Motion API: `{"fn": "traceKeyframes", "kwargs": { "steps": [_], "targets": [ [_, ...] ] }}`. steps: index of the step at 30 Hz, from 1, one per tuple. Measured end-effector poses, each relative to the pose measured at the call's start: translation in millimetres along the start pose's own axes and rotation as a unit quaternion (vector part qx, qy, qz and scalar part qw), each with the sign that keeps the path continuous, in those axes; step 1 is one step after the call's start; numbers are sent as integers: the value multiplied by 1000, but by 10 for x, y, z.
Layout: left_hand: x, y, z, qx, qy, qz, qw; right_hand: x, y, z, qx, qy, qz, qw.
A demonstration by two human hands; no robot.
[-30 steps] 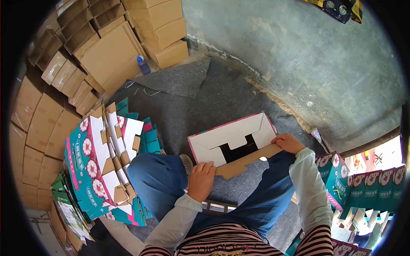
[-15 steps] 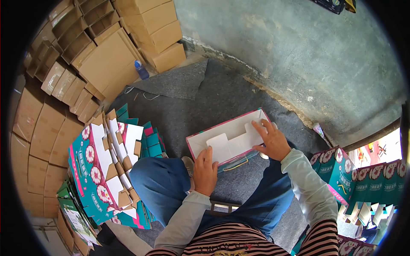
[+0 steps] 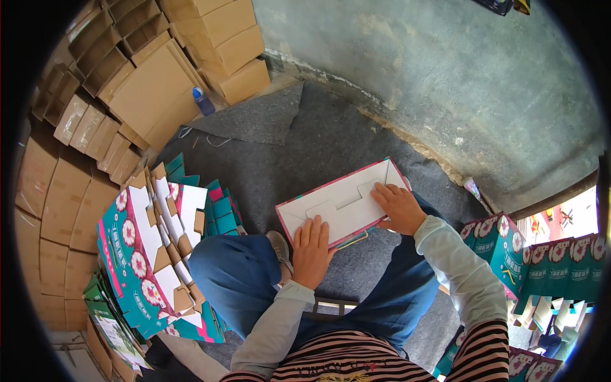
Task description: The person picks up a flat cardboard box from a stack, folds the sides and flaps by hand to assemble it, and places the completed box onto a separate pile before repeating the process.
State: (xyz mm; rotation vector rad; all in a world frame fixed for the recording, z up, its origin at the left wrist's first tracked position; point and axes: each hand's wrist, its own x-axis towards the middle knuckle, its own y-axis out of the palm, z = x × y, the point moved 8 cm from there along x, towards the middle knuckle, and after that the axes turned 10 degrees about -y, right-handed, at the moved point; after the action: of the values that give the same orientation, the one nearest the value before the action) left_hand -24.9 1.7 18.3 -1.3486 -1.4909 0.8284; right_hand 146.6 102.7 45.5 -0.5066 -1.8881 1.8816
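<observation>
A gift box (image 3: 331,196) with a white inside, pink rim and teal side stands between my knees, its open top facing up. White flaps with a notched edge lie folded down inside it. My left hand (image 3: 310,252) rests with fingers stretched out on the flap at the box's near left. On the right part of the flap lie the spread fingers of my right hand (image 3: 401,209). Neither hand is wrapped round anything. A thin yellow cord handle (image 3: 353,240) hangs on the box's near side.
Flattened teal and pink cartons (image 3: 137,254) are stacked at my left. Finished-looking teal boxes (image 3: 499,251) stand at the right. Brown cardboard boxes (image 3: 149,92) line the left wall, with a blue bottle (image 3: 203,102) beside them. A grey wall (image 3: 433,76) rises behind.
The notched flaps have gone down from a raised slant to lying nearly flat inside the box. Both hands have followed them, the left hand's fingers now flatter. The view has shifted slightly.
</observation>
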Motion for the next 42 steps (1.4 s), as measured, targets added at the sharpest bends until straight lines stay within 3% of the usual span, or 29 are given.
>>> {"fn": "traceKeyframes", "kwargs": {
  "steps": [16,19,20,26,32,38,42],
  "targets": [
    [23,69,-28,27,15,7,1000,0,78,-53,32,-17,4,999],
    [12,98,-51,17,26,25,999,-5,137,-90,36,-26,21,999],
    [13,112,-40,17,31,28,999,-2,197,-111,55,-12,77,995],
    [39,163,-7,9,53,34,998,-18,276,-141,38,-26,55,997],
    [35,170,-7,0,52,46,998,-26,390,-161,58,-18,98,993],
    [6,-14,-86,-11,41,10,999,-88,77,-135,88,-25,-9,996],
    [6,-268,-45,-88,31,-55,994,-196,-212,-385,133,120,-128,975]
  ]
}}
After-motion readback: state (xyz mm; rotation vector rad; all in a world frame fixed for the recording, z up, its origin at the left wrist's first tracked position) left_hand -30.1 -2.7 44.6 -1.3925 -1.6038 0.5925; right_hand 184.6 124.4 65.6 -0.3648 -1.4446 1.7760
